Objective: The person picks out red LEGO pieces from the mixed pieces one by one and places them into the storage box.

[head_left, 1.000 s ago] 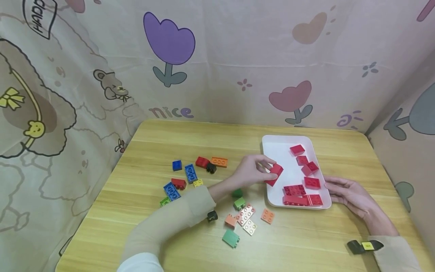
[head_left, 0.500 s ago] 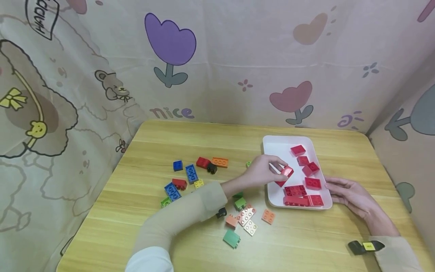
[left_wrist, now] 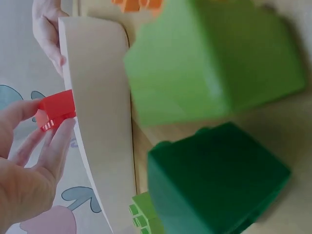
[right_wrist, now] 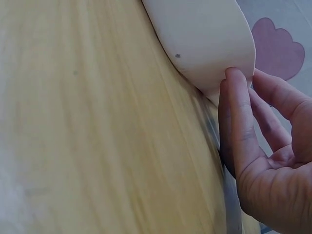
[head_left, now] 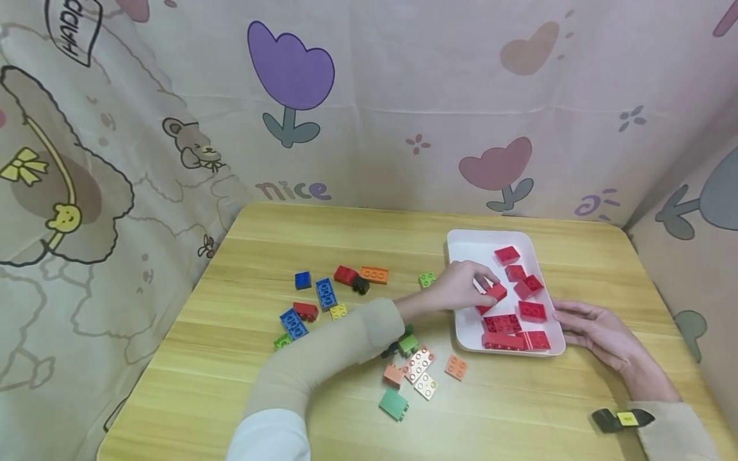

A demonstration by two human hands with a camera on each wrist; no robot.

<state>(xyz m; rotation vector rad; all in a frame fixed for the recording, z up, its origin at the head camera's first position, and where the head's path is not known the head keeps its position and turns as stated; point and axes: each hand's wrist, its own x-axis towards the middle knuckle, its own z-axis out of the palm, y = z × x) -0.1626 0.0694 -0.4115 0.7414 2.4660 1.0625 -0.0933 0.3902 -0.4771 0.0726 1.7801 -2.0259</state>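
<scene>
In the head view my left hand (head_left: 461,285) reaches over the left side of a white tray (head_left: 475,239) and pinches a red toy building brick (head_left: 497,292). The left wrist view shows that brick (left_wrist: 61,103) between thumb and fingertips, overlapping the tray's rim. My right hand (head_left: 596,330) is at the tray's right side. Seen from the right wrist, its extended fingers (right_wrist: 237,90) touch the tray's outer wall. Inside the tray lie several red bricks, among them a brick (head_left: 532,312) near the right wall and a brick (head_left: 507,255) toward the back.
Left on the wooden table (head_left: 219,358) are blue bricks (head_left: 326,294), red bricks (head_left: 305,312), an orange brick (head_left: 375,274) and a black piece (head_left: 360,285). Nearer my left forearm lie green (head_left: 394,404) and pale bricks (head_left: 426,386). A printed cloth (head_left: 369,160) hangs behind the table.
My left hand has moved right, carrying the red brick from the tray's left rim further over its inside. A light green brick now shows behind the left wrist. The right hand has stayed put.
</scene>
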